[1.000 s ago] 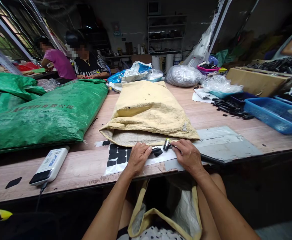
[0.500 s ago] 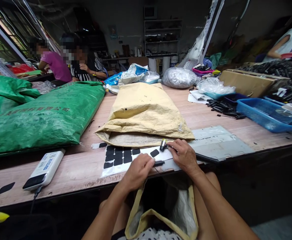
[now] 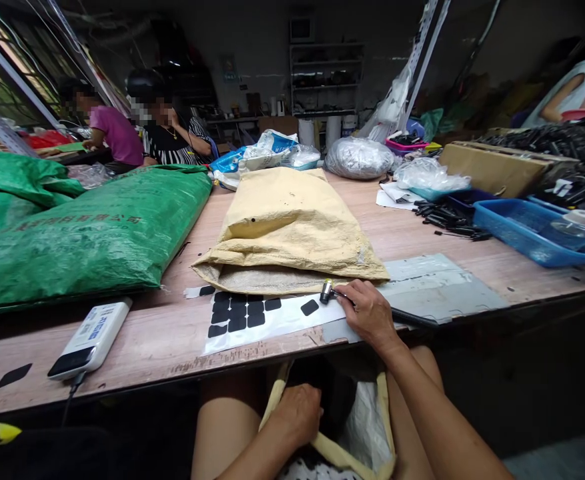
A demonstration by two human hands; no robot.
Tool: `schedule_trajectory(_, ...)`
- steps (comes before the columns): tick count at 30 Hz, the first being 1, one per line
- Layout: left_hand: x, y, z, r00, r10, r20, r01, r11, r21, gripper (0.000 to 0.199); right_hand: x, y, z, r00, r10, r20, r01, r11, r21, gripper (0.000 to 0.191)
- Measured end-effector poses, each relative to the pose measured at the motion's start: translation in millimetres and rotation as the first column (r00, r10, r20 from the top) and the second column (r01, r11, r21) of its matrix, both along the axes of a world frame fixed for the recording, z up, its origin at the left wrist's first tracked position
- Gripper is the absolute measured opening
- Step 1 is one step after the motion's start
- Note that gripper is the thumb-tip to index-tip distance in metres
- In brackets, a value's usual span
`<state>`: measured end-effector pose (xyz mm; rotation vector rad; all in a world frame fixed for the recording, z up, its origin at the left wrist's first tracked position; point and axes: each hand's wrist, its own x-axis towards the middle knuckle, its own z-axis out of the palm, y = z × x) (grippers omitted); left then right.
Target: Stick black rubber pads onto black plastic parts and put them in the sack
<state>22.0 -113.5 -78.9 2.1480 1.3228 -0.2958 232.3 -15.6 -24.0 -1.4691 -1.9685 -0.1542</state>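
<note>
My right hand (image 3: 367, 310) is closed around a black-handled tool (image 3: 415, 317) whose silver and yellow head (image 3: 326, 291) points left over the table edge. My left hand (image 3: 299, 410) is down at the mouth of an open yellow sack (image 3: 385, 427) between the legs; its fingers are largely hidden, so whether it holds anything is unclear. A white sheet with black rounded squares (image 3: 247, 323) lies left of my right hand. Behind it, a yellow sack (image 3: 292, 227) lies flat on the table, its mouth facing me.
A green sack (image 3: 87, 233) and a white power bank (image 3: 92, 339) with a cable are at the left. A grey plate (image 3: 442, 287) lies at the right, before a blue tray (image 3: 537, 230) and black parts (image 3: 447, 217). Two people sit at the back left, another at the far right.
My left hand has moved down from the table edge to the sack below; the black piece it held is out of sight. My right hand has barely moved.
</note>
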Motion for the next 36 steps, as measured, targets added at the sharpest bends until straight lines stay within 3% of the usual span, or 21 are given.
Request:
schedule_trajectory(3, -5, 6, 35.0, 0.983, -0.096, 0.159, 0.106, 0.993, -0.054, 0.031, 0, 0, 0.8, 1.000, -0.001, 0.003, 0.001, 1.000, -0.002, 0.022)
schedule_trajectory(5, -11, 20, 69.1, 0.920, -0.172, 0.354, 0.223, 0.968, -0.111, 0.032, -1, -1, 1.6, 1.000, -0.006, 0.006, 0.006, 1.000, -0.005, 0.022)
schedule_trajectory(7, -18, 46, 99.6, 0.846, -0.153, 0.511, 0.248, 0.961, -0.124, 0.026, -1, -1, 2.3, 1.000, -0.011, 0.009, 0.011, 1.000, -0.009, 0.022)
schedule_trajectory(8, -21, 63, 111.0, 0.842, -0.121, 0.526, 0.199, 0.975, -0.094, 0.024, -2, -2, 2.5, 1.000, -0.012, 0.012, 0.012, 1.000, -0.012, 0.022)
schedule_trajectory(10, -26, 103, 124.1, 0.898, 0.005, 0.440, -0.075, 0.987, 0.140, 0.024, -2, -2, 2.7, 1.000, -0.013, 0.012, 0.013, 1.000, -0.016, 0.022)
schedule_trajectory(13, -32, 163, 125.7, 0.907, 0.165, 0.388, -0.298, 0.901, 0.316, 0.028, -2, -1, 2.9, 1.000, -0.009, 0.001, 0.009, 1.000, -0.021, 0.021)
schedule_trajectory(15, -35, 196, 123.7, 0.903, 0.218, 0.369, -0.358, 0.857, 0.371, 0.032, -2, -1, 2.9, 1.000, -0.004, -0.008, 0.003, 1.000, -0.018, 0.022)
schedule_trajectory(20, -34, 241, 127.9, 0.890, 0.314, 0.332, -0.442, 0.776, 0.450, 0.048, -2, -1, 3.0, 1.000, 0.007, -0.024, -0.008, 1.000, -0.004, 0.021)
schedule_trajectory(23, -27, 248, 128.2, 0.904, 0.347, 0.249, -0.426, 0.763, 0.485, 0.040, -2, -1, 3.1, 1.000, -0.004, -0.027, 0.004, 1.000, -0.013, 0.021)
schedule_trajectory(26, -20, 246, 121.8, 0.926, 0.332, 0.183, -0.378, 0.796, 0.473, 0.035, -1, -1, 3.3, 1.000, -0.008, -0.026, 0.008, 1.000, -0.018, 0.021)
schedule_trajectory(30, -20, 235, 114.0, 0.950, 0.295, 0.105, -0.309, 0.825, 0.473, 0.039, -2, -1, 3.8, 1.000, -0.004, -0.027, 0.003, 1.000, -0.023, 0.021)
schedule_trajectory(36, -37, 207, 117.1, 0.972, 0.218, 0.085, -0.230, 0.827, 0.513, 0.029, -2, -1, 3.5, 1.000, -0.007, -0.025, 0.006, 1.000, -0.026, 0.021)
